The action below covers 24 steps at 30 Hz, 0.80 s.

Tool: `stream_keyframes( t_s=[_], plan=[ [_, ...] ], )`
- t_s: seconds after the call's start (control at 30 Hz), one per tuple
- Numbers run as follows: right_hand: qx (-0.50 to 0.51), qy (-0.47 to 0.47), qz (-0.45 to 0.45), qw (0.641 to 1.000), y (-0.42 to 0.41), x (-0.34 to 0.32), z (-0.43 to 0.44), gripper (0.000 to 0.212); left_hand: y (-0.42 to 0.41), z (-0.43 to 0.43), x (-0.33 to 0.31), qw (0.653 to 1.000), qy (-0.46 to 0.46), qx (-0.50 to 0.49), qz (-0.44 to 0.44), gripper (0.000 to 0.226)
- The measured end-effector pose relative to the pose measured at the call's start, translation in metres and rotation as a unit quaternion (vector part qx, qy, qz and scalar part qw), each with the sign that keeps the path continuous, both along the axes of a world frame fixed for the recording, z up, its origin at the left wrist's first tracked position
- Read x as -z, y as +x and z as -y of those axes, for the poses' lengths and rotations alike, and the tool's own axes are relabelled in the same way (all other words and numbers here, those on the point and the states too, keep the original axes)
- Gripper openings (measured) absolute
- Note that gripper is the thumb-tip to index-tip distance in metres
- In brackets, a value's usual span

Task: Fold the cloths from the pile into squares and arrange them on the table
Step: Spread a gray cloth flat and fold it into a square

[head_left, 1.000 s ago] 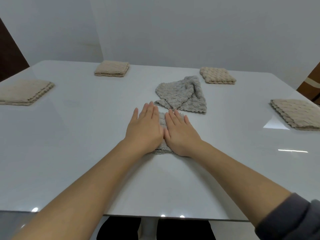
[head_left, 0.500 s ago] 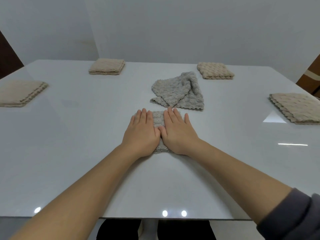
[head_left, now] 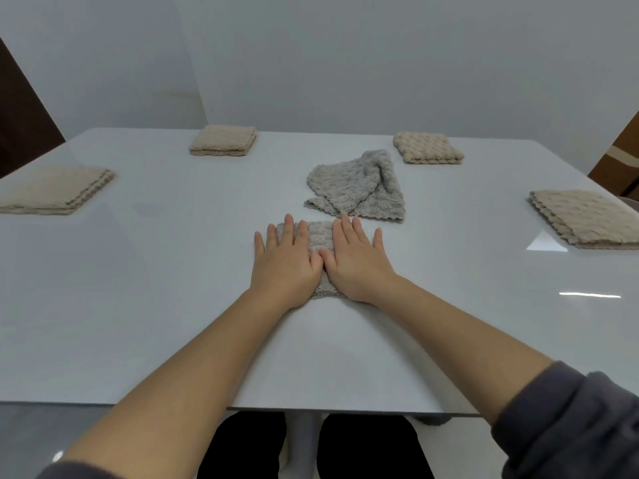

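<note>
- I am seeing the cloth (head_left: 320, 240), grey and folded small, lying about midway between the left and right edges of the tabletop (head_left: 166, 299), between the near edge and the pile (head_left: 359, 188).
- The left hand (head_left: 285, 267) is pressing flat on the cloth's left part, with its fingers straight and a little spread. The little finger is reaching past the cloth onto the bare tabletop.
- The right hand (head_left: 359, 267) is pressing flat on the cloth's right part, its fingers also straight and slightly fanned. Neither hand is gripping anything.
- The two thumbs are meeting over the middle of the cloth, so only a strip of it is showing between the hands.
- The pile, a loose grey heap, is sitting just beyond the fingertips toward the far edge. I cannot tell whether it is touching the cloth.
- Four beige folded squares are lying well apart from the hands:
  - The far-left square (head_left: 224, 141) is sitting near the far edge.
  - The far-right square (head_left: 428, 148) is sitting along the same edge.
  - The left square (head_left: 52, 190) is lying by the left edge.
  - The right square (head_left: 587, 219) is lying by the right edge.
- A dark sleeve (head_left: 570, 420) is covering the right forearm near the elbow.
</note>
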State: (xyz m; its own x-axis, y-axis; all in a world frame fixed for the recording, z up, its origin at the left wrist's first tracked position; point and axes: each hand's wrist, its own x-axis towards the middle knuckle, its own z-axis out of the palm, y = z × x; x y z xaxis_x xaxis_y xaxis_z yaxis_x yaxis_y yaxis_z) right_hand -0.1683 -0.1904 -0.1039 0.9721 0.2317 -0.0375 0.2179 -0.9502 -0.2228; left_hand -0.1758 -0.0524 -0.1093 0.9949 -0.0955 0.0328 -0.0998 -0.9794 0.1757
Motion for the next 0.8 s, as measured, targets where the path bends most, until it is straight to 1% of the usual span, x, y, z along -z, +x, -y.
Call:
stream_keyframes(
  t_s=[0.13, 0.2, 0.23, 0.3, 0.33, 0.4, 0.43, 0.47, 0.5, 0.57, 0.63, 0.67, 0.73, 0.8],
  plan=[
    [-0.007, 0.031, -0.002, 1.000, -0.008, -0.004, 0.010, 0.069, -0.004, -0.004, -0.008, 0.998, -0.050, -0.002, -0.029, 0.063],
    [0.004, 0.058, -0.003, 0.998, -0.013, -0.006, 0.017, 0.068, -0.007, -0.009, -0.020, 0.989, -0.136, -0.043, -0.027, 0.065],
    [0.009, 0.074, -0.005, 0.997, -0.015, -0.006, 0.020, 0.067, -0.008, -0.012, -0.027, 0.977, -0.194, -0.086, -0.014, 0.065],
    [0.007, 0.090, -0.002, 0.996, -0.019, -0.009, 0.027, 0.065, -0.004, -0.021, -0.040, 0.937, -0.294, -0.190, 0.008, 0.062],
    [0.004, 0.091, -0.001, 0.996, -0.022, -0.011, 0.028, 0.064, -0.001, -0.025, -0.047, 0.908, -0.347, -0.236, -0.007, 0.059],
    [0.000, 0.095, -0.002, 0.995, -0.025, -0.012, 0.030, 0.063, 0.002, -0.028, -0.062, 0.839, -0.458, -0.282, -0.087, 0.040],
    [0.000, 0.099, -0.004, 0.995, -0.026, -0.011, 0.030, 0.062, 0.002, -0.028, -0.066, 0.824, -0.473, -0.281, -0.136, 0.027],
    [-0.001, 0.101, -0.007, 0.995, -0.026, -0.011, 0.029, 0.062, 0.000, -0.028, -0.070, 0.827, -0.458, -0.276, -0.175, 0.017],
    [-0.003, 0.101, -0.009, 0.995, -0.027, -0.010, 0.027, 0.061, 0.000, -0.027, -0.072, 0.840, -0.427, -0.270, -0.199, 0.015],
    [-0.004, 0.106, -0.009, 0.994, -0.031, -0.009, 0.025, 0.061, -0.001, -0.026, -0.073, 0.863, -0.373, -0.253, -0.227, 0.020],
    [-0.002, 0.118, -0.011, 0.993, -0.034, -0.009, 0.025, 0.061, 0.000, -0.023, -0.070, 0.876, -0.357, -0.235, -0.224, 0.024],
    [0.000, 0.130, -0.016, 0.991, -0.036, -0.011, 0.024, 0.062, 0.000, -0.023, -0.069, 0.877, -0.369, -0.225, -0.211, 0.023],
    [0.009, 0.178, -0.029, 0.984, -0.036, -0.013, 0.022, 0.066, -0.005, -0.025, -0.066, 0.862, -0.427, -0.200, -0.183, 0.015],
    [0.016, 0.261, -0.030, 0.965, -0.035, -0.019, 0.017, 0.073, -0.014, -0.034, -0.065, 0.828, -0.501, -0.174, -0.184, 0.011]
  ],
)
